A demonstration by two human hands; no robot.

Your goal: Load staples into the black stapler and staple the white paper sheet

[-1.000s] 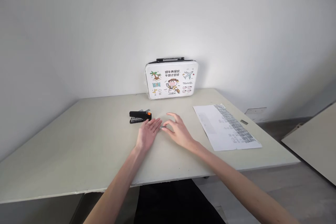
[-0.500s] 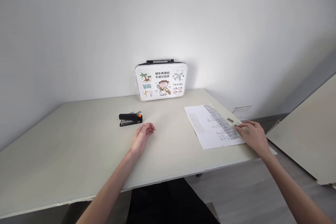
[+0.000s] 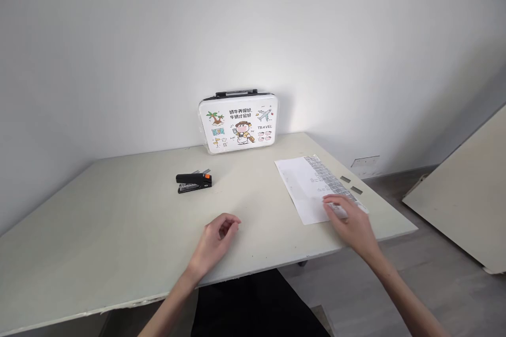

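Observation:
My left hand (image 3: 216, 239) is loosely curled above the near middle of the table, thumb close to the index fingertip, with nothing visible inside. Farther back from it lies a black stapler (image 3: 193, 181) with an orange patch, its arm raised a little from its base. Grey staple strips (image 3: 206, 171) show partly behind the stapler. My right hand (image 3: 350, 221) hovers over the near part of a printed white sheet (image 3: 296, 184), fingers bent and thumb apart, holding nothing I can see. Right of the sheet lie two small staple strips, one farther (image 3: 345, 179) and one nearer (image 3: 356, 189).
A white case (image 3: 239, 124) with cartoon prints and a black handle stands upright against the wall at the back of the table (image 3: 118, 231). A wall socket plate (image 3: 366, 161) sits beyond the right edge. A pale panel (image 3: 466, 200) stands at the far right.
My right hand has moved left from the nearer staple strip, which now lies uncovered on the table, to above the sheet. My left hand has drawn back from beside the stapler and curled.

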